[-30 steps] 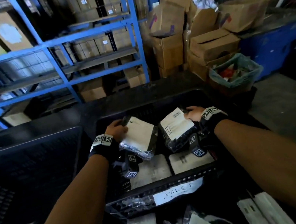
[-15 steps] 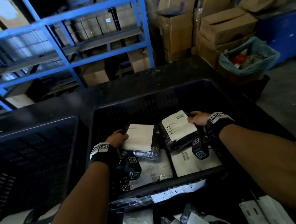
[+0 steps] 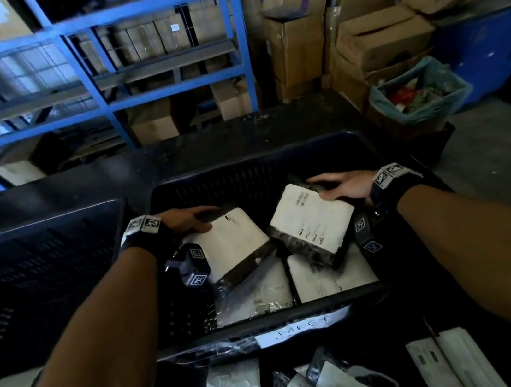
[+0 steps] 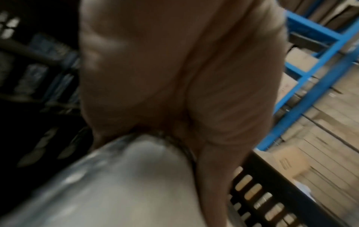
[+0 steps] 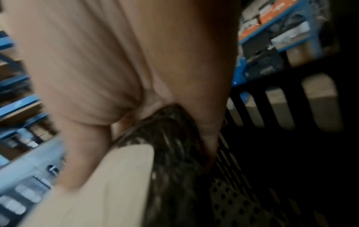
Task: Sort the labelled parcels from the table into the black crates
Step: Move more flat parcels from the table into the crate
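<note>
Both hands are inside the right black crate [image 3: 243, 168]. My left hand [image 3: 190, 219] grips the far edge of a labelled parcel [image 3: 232, 246] in black wrap with a white label up. My right hand [image 3: 339, 189] grips the far corner of a second labelled parcel [image 3: 313, 221], tilted. Two more parcels [image 3: 329, 276] lie flat on the crate floor beneath them. In the left wrist view my palm [image 4: 174, 69] closes over the shiny parcel [image 4: 116, 184]. In the right wrist view the fingers [image 5: 207, 122] pinch the parcel [image 5: 120, 184] by its black wrap.
A second black crate [image 3: 41, 258] stands to the left. Several labelled parcels [image 3: 342, 385] lie on the table near me. Behind are blue shelving [image 3: 160, 51], stacked cardboard boxes [image 3: 372, 33] and a lined bin [image 3: 421, 92].
Both hands have gone lower into the right crate with their parcels. The right parcel now tilts more, close above the parcels on the crate floor.
</note>
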